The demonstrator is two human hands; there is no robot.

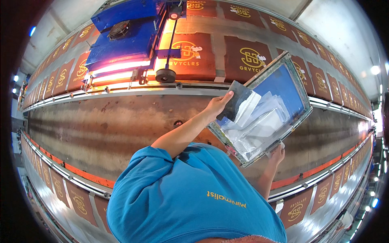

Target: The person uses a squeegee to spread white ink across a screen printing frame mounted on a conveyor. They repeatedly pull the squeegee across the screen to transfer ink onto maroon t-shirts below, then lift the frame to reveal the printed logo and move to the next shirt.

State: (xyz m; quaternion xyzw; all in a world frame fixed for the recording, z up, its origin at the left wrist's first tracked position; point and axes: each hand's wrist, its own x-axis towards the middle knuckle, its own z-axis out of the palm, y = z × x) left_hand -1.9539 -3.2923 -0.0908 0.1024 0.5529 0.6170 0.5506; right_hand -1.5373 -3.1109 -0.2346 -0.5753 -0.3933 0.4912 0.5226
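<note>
A silkscreen frame [302, 86] with blue mesh and a stained, worn rim is held up tilted in front of me, to the right of my body. My right hand [277, 153] closes round its lower right edge. Pinched in my left hand [219, 106] is a dark flat rectangular piece [238, 100], its exact kind unclear, lying over the frame's left side. Its lower end meets whitish, translucent sheet-like patches [259, 121] on the mesh; whether these are tape or film I cannot tell. The left fingers behind the dark piece are hidden.
Beyond a bare aisle floor [121, 117] runs a long printing table [219, 52] carrying rows of brown printed fabric panels [247, 56]. A blue heater unit [121, 44] with a glowing lamp and black wheel [165, 75] straddles it. Another such table [77, 198] lies behind me, edged by an orange rail [87, 173].
</note>
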